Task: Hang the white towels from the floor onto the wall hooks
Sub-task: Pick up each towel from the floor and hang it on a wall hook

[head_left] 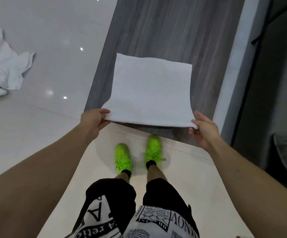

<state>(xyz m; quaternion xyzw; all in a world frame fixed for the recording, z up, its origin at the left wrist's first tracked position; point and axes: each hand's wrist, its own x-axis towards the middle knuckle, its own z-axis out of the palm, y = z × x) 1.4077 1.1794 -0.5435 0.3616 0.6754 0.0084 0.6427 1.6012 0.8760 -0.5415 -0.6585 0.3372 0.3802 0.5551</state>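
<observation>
The person is holding a white towel (149,90) stretched out flat in front of them, the left hand (94,120) pinching its near left corner and the right hand (202,129) pinching its near right corner, fingers curled round the hem on both sides. Holding it taut by two corners is keeping it spread and square (probably so it can go over a hook neatly, though no hook is showing here). The cloth is hanging out over a grey wood-grain panel (173,31), which is running away into the far part of the scene.

A second towel (3,66) is lying crumpled on the glossy pale floor (56,57) at the far left, well apart from the person and apparently waiting its turn. Ceiling lights are glinting off the tiles. Nearer, green shoes (122,158) are standing on cream flooring just beside the panel's edge, and a dark wall (268,83) is rising at the right.
</observation>
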